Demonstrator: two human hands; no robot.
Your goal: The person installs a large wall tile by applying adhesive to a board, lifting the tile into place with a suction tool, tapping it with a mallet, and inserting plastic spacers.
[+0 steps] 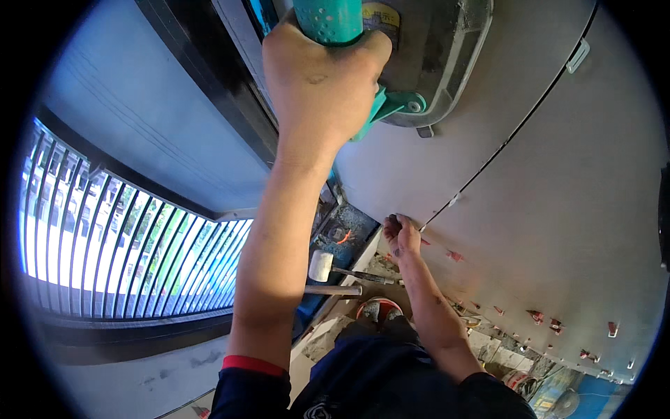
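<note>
My left hand is wrapped round the green handle of a tile vibrator at the top of the view. The tool's rounded, see-through plate lies against a large grey wall tile. Lower down, my right hand is closed at the tile's lower left edge, by the end of the dark joint between two tiles. Its fingers are curled in, and what they hold, if anything, cannot be made out. A white clip sits in the joint at the upper right.
To the left is a barred window with a dark frame. On the ledge below my hands lie a white-headed mallet and a wooden handle. Several red levelling wedges stick out of the lower tile. My feet are by a red-rimmed round thing.
</note>
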